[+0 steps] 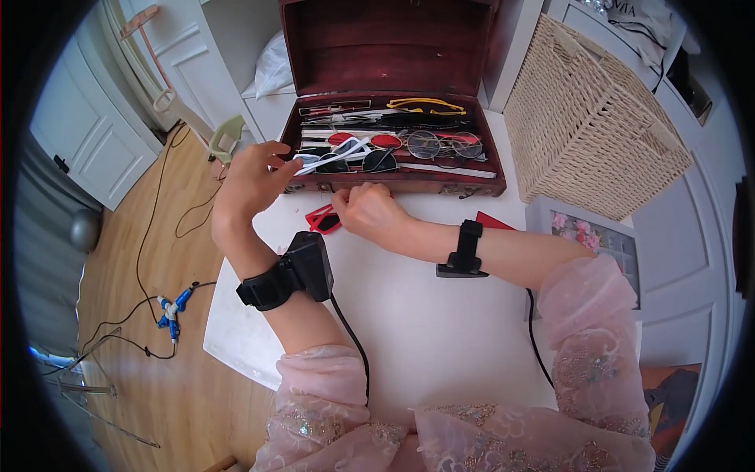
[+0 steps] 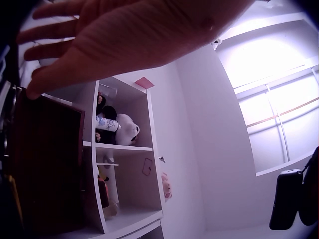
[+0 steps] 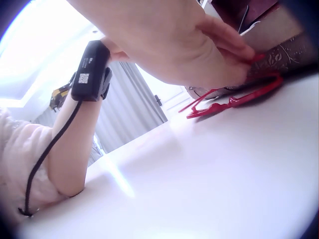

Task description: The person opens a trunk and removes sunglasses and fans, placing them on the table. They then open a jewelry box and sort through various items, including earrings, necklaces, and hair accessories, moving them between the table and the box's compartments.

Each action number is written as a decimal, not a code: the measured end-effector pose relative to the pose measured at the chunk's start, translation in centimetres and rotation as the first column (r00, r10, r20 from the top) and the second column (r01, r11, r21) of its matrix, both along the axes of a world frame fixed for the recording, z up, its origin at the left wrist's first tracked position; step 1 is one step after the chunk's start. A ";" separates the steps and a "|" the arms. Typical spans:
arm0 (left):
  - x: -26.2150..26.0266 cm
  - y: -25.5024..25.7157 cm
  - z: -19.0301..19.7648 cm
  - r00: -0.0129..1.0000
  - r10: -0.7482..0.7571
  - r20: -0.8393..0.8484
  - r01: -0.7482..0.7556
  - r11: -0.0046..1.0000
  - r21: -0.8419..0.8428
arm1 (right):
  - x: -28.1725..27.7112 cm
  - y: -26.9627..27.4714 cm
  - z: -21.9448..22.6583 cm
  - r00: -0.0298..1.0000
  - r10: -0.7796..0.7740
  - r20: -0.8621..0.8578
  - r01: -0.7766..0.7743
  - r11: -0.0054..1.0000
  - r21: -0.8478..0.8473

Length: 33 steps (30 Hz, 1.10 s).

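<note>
Red-framed glasses (image 1: pixel 323 219) rest on the white table just before an open dark-red chest (image 1: pixel 383 71). My right hand (image 1: pixel 371 212) has curled fingers and pinches them at one side; in the right wrist view, the red frame (image 3: pixel 233 102) lies under the right hand (image 3: pixel 199 47), whose fingertips are partly hidden. Over the chest's front left corner hovers my left hand (image 1: pixel 250 185), fingers apart and loosely bent, close to white-framed glasses (image 1: pixel 334 157). The left wrist view shows this left hand (image 2: pixel 99 42) with extended fingers. Inside the chest are round wire-framed glasses (image 1: pixel 425 145) and yellow-framed ones (image 1: pixel 425 105).
A woven basket (image 1: pixel 590 118) stands right of the chest, with a flower-decorated box (image 1: pixel 586 232) before it. Something flat and red (image 1: pixel 494 221) lies behind my right forearm. Cables (image 1: pixel 141 275) run over the floor at left. Shelves (image 2: pixel 124 149) show in the left wrist view.
</note>
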<state>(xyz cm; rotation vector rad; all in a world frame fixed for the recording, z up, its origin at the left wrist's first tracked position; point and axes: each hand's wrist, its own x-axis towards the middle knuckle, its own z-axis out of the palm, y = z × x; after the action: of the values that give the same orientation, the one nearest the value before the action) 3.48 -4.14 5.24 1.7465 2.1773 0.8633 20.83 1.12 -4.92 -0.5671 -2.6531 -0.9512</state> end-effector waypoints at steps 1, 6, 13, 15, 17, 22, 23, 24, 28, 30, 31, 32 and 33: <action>-0.1 0.0 -0.1 1.000 0.001 0.001 -0.001 1.000 0.001 | 0.3 0.0 0.1 1.000 -0.010 0.000 0.010 1.000 -0.002; -0.2 0.1 -0.3 0.999 -0.005 0.032 0.005 1.000 0.002 | 1.9 1.2 1.8 0.983 0.113 0.142 -0.064 0.949 -0.310; 0.0 0.0 -0.2 1.000 0.005 -0.004 -0.005 1.000 0.013 | 1.3 2.0 2.5 0.956 0.284 0.073 -0.212 0.841 -0.499; 0.1 -0.1 -0.1 1.000 0.013 0.005 -0.013 1.000 0.009 | 1.0 1.9 2.3 0.958 0.278 0.072 -0.203 0.831 -0.518; 0.1 0.0 -0.1 1.000 0.017 0.008 -0.017 1.000 0.003 | 1.0 1.8 2.3 0.959 0.273 0.071 -0.193 0.820 -0.539; 0.0 0.0 -0.1 1.000 0.012 0.005 -0.012 1.000 0.001 | 1.3 1.8 4.2 0.944 0.331 0.000 -0.263 0.749 -0.609; -0.1 0.0 -0.1 1.000 0.005 -0.003 -0.005 1.000 0.008 | 1.5 2.2 4.9 0.943 0.332 0.000 -0.263 0.748 -0.609; -0.2 0.0 -0.2 1.000 -0.001 -0.010 0.002 1.000 0.015 | 1.7 1.8 7.5 0.964 0.254 0.082 -0.136 0.732 -0.667; -0.1 0.1 -0.1 1.000 0.012 0.016 -0.012 1.000 -0.008 | 3.6 3.5 14.3 0.972 0.148 0.184 0.029 0.699 -0.715; 0.1 0.0 0.0 1.000 0.026 -0.007 -0.026 1.000 -0.011 | 5.0 5.2 15.3 0.987 0.060 0.148 0.054 0.748 -0.661; 0.2 -0.1 0.1 1.000 0.026 -0.005 -0.026 1.000 -0.009 | 5.7 5.9 15.3 0.998 0.024 0.064 0.021 0.782 -0.623; 0.4 -0.2 0.2 0.999 0.039 0.001 -0.039 0.999 -0.014 | 6.2 6.7 15.4 0.995 -0.054 0.087 0.096 0.792 -0.603; 0.5 -0.2 0.3 0.999 0.053 0.007 -0.053 0.998 -0.020 | 6.7 7.4 15.2 0.995 -0.054 0.088 0.096 0.794 -0.601</action>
<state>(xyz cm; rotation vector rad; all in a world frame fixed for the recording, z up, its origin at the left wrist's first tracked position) 3.93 -4.35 5.50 1.6809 2.2292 0.8562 27.49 8.48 10.31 -0.7838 -2.9991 -0.0948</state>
